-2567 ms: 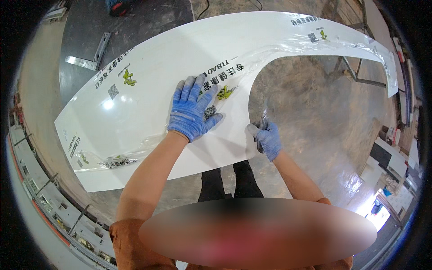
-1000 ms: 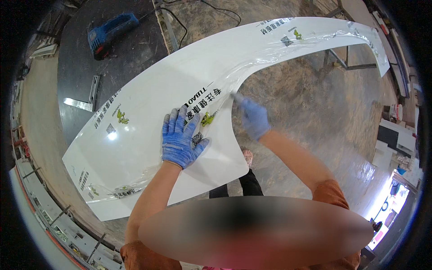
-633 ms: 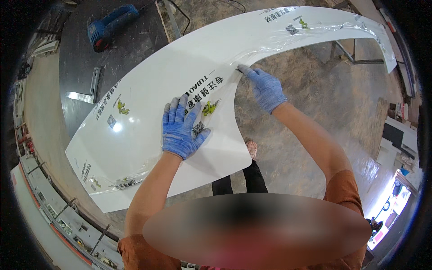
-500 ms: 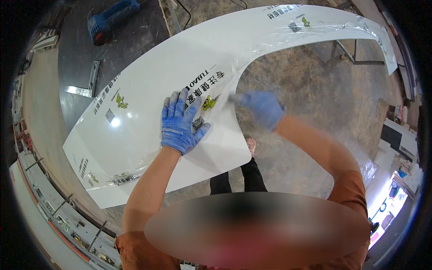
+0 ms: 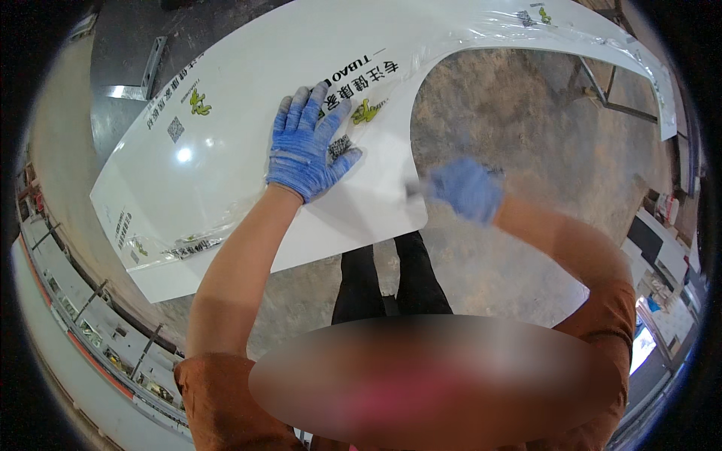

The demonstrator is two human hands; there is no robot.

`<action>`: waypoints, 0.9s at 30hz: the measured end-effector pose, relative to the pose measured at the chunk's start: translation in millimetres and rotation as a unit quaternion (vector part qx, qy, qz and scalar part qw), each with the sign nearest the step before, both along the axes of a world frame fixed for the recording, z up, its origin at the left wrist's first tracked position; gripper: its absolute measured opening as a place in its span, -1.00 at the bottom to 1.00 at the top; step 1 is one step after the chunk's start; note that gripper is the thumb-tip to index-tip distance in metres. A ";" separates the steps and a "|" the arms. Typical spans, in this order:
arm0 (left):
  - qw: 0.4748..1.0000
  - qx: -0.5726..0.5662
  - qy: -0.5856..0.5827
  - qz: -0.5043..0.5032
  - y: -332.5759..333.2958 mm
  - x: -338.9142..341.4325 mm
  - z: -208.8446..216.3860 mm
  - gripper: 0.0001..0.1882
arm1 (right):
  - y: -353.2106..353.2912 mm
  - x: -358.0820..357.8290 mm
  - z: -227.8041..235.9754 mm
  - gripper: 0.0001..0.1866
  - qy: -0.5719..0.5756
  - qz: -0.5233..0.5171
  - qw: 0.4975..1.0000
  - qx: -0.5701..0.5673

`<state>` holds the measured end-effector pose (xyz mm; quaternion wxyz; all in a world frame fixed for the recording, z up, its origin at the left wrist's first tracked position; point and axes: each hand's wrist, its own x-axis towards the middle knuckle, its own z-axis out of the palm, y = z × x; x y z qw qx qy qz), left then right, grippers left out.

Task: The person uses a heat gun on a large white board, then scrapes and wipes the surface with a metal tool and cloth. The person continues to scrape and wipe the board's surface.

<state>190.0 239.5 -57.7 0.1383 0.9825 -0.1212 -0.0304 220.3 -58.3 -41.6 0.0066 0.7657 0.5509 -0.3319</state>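
Note:
A large curved white panel (image 5: 248, 98), partly covered in clear printed film, lies across the view with a big rounded cut-out on its right. My left hand (image 5: 310, 150), in a blue knit glove, rests flat on the panel with its fingers stretched out. At the near end of the cut-out, my gloved right hand (image 5: 468, 189) is closed beside the panel's inner edge. From its fingers a small greyish piece (image 5: 415, 188) sticks out toward that edge; motion blur hides what kind it is.
A dark tabletop (image 5: 124, 56) lies under the panel's far left, with a metal angle bracket (image 5: 153, 71) on it. A metal frame (image 5: 617, 98) shows below the panel at the far right. Stained concrete floor (image 5: 519, 113) appears through the cut-out.
My right hand has swept nearer to me along the inner edge with the small piece. The left hand stays flat on the panel. The view has shifted, so the blue tool at upper left is mostly out of sight.

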 end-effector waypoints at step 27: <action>1.000 -0.003 -0.011 0.003 -0.1 0.9 -1.9 -0.24 | -20.9 -37.3 2.5 -0.45 0.031 -0.039 0.995 0.082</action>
